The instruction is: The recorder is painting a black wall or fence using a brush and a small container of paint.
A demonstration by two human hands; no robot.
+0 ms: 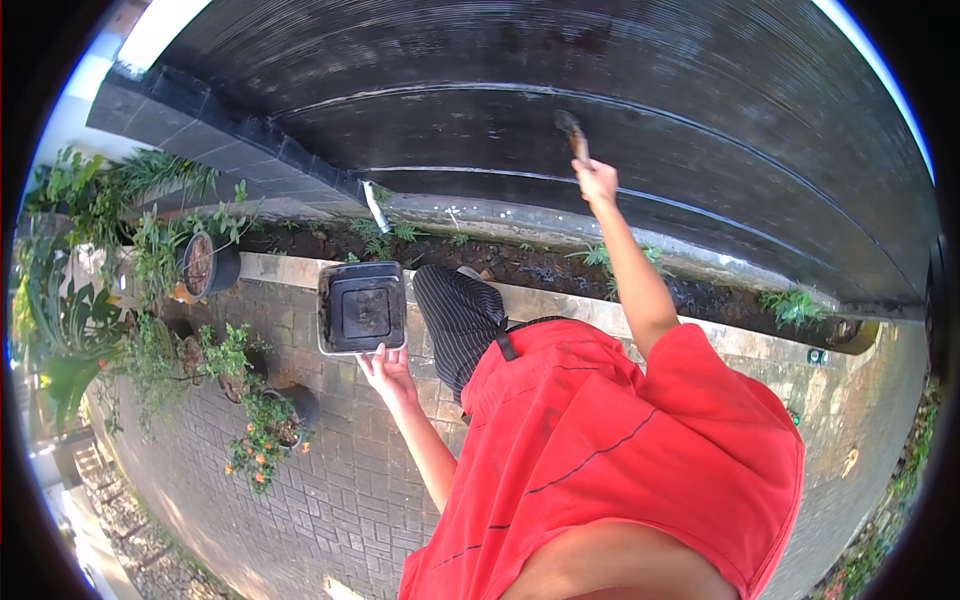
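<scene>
Grey rectangular paving bricks [335, 490] in daylight
Black wall [690, 110] with pale lengthwise lines, upper frame; leafy green potted plants [232, 352], left.

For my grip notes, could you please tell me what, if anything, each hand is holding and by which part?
The left hand holds the tub at its near edge; the right hand holds the brush by its handle.

You have bright daylight, glaring white toward ten and two o'clock; your brush [574, 135] blurs, and the black wall [450, 130] bows near twelve.
</scene>
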